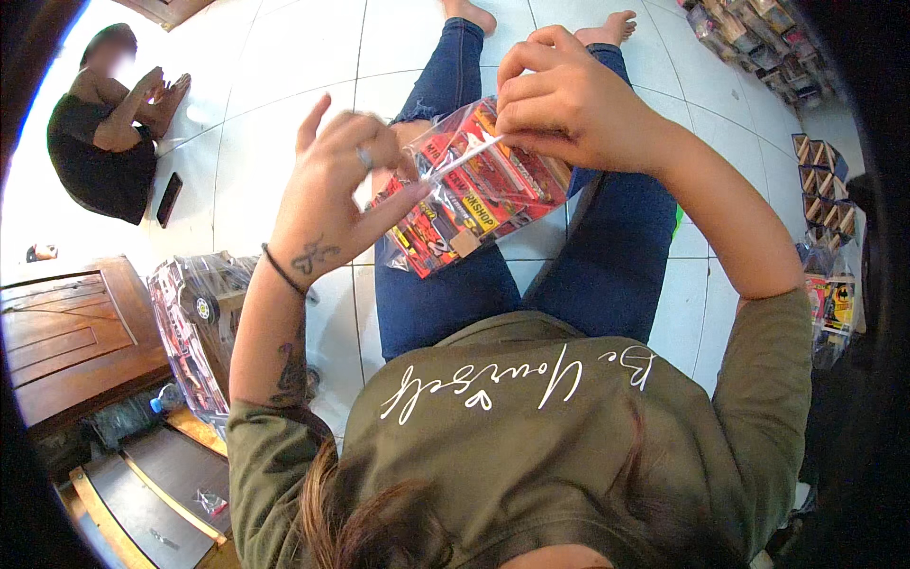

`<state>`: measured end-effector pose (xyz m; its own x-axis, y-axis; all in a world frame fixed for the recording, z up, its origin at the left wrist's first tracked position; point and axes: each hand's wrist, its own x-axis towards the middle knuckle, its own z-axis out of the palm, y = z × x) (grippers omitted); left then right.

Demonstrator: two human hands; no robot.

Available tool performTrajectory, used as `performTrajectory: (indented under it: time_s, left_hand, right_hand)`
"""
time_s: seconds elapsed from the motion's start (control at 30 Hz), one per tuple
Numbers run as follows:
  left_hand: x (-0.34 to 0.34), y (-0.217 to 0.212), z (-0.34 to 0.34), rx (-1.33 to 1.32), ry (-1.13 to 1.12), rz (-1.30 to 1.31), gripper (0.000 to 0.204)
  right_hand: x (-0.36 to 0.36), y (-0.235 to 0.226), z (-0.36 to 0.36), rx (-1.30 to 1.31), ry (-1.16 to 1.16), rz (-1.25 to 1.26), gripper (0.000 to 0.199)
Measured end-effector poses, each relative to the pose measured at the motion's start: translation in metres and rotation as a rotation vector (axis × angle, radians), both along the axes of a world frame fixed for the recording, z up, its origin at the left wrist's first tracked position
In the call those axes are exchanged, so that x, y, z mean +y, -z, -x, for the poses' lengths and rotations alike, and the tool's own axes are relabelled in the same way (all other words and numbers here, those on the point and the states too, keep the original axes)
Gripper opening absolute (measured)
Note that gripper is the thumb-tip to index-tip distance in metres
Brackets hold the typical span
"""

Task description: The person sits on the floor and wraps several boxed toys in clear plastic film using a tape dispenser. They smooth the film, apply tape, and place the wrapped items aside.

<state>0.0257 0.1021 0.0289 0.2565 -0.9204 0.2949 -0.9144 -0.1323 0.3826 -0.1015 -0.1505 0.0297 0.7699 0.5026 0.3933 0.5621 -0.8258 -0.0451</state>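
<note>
A clear plastic bag (517,194) packed with red and yellow printed pieces rests over my thighs, tilted. Along its upper edge runs a narrow white strip (466,157), slanting up to the right between my hands. My left hand (346,175), with a ring and a dark wristband, pinches the bag near the strip's lower left end. Its little finger sticks out, and its fingertips are slightly blurred. At the upper right end, my right hand (559,104) grips the bag's edge between thumb and curled fingers. The pieces inside overlap, so I cannot make out each one.
A person (104,133) sits on the tiled floor at far left, beside a dark phone (170,199). Left of me are a large wrapped bundle (194,322) and wooden furniture (81,332). Stacked packages (758,43) and wooden pieces (823,185) stand at the right.
</note>
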Motion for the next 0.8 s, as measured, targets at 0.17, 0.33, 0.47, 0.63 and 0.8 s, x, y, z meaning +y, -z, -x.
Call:
performTrajectory:
  time_s: [0.17, 0.33, 0.47, 0.63, 0.8]
  left_hand:
    - [-0.04, 0.01, 0.02, 0.077, 0.02, 0.201, 0.017]
    - [-0.046, 0.019, 0.018, 0.214, 0.021, 0.161, 0.016]
    - [-0.051, 0.03, 0.008, 0.65, -0.012, 0.073, 0.022]
    - [-0.056, 0.034, 0.001, 0.894, -0.042, -0.12, 0.026]
    - [-0.049, 0.03, 0.022, 0.187, 0.033, 0.22, 0.026]
  right_hand:
    - [0.001, -0.008, -0.002, 0.051, 0.011, -0.064, 0.012]
    - [-0.004, 0.001, -0.003, 0.097, 0.026, -0.085, 0.015]
    - [0.0, 0.007, -0.002, -0.153, -0.004, 0.032, 0.017]
    - [0.007, 0.008, 0.001, -0.333, -0.039, 0.254, 0.017]
    - [0.001, 0.014, -0.002, -0.249, -0.061, 0.27, 0.014]
